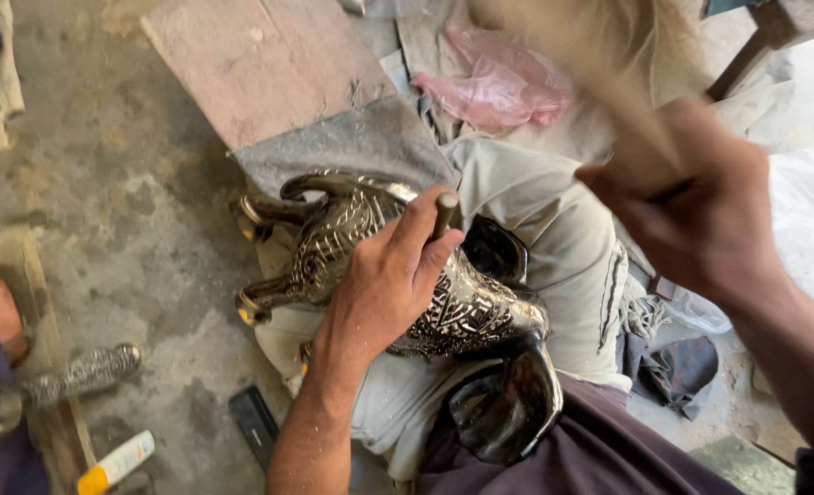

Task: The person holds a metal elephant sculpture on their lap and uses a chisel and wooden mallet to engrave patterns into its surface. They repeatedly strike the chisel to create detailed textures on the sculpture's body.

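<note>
Gripping a short metal punch (pixel 445 213) upright in its fist, the left hand (pixel 388 280) rests on the back of an engraved metal animal figure (pixel 466 312) at the centre of the frame. The figure lies on its side across a grey cushion (pixel 553 229) on the person's lap, its long axis running from the legs (pixel 274 252) at centre left down to the dark, rounded end at lower centre. The punch tip is hidden behind the fingers, so I cannot tell exactly where it meets the metal.

The right hand (pixel 700 215), upper right, is closed around a wooden handle (pixel 608 82), blurred, raised well above and to the right of the punch; the left hand is the nearer one to the figure.

Lower left lies a white tube with a yellow cap (pixel 115 463), beside a flat black block (pixel 254 423). A crumpled pink plastic bag (pixel 498 82) sits at upper centre.
</note>
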